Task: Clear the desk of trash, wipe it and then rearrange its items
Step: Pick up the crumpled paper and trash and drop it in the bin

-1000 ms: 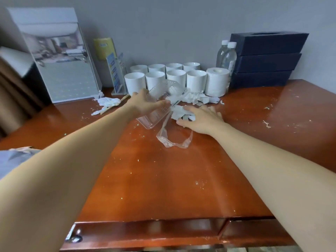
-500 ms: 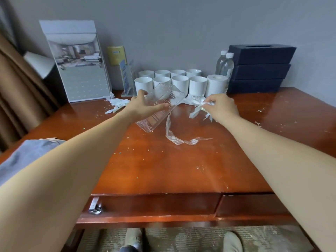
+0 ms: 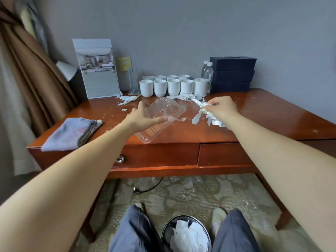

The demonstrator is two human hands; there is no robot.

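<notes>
My left hand (image 3: 143,117) holds a clear plastic clamshell box (image 3: 160,119) lifted over the front of the wooden desk (image 3: 263,120), thumb across its near side. A strip of clear film (image 3: 179,119) trails from it. My right hand (image 3: 221,109) grips a bunch of torn white paper scraps (image 3: 203,113) above the desk. More crumpled white paper lies by the cups (image 3: 184,96) and further left (image 3: 127,100). A folded grey cloth (image 3: 72,132) rests on the desk's left front corner. On the floor between my feet stands a bin (image 3: 187,233) with white paper in it.
Several white cups (image 3: 173,86) stand in two rows at the back, beside a toilet roll (image 3: 200,87), two water bottles (image 3: 208,71) and stacked dark boxes (image 3: 232,75). A picture stand (image 3: 96,68) and a leaflet holder (image 3: 132,80) are back left. Curtains hang at the left.
My head has pulled back, so the drawers, floor and bin have come into sight. Both hands lifted towards me, the left with the clamshell, the right with the paper scraps it gathered.
</notes>
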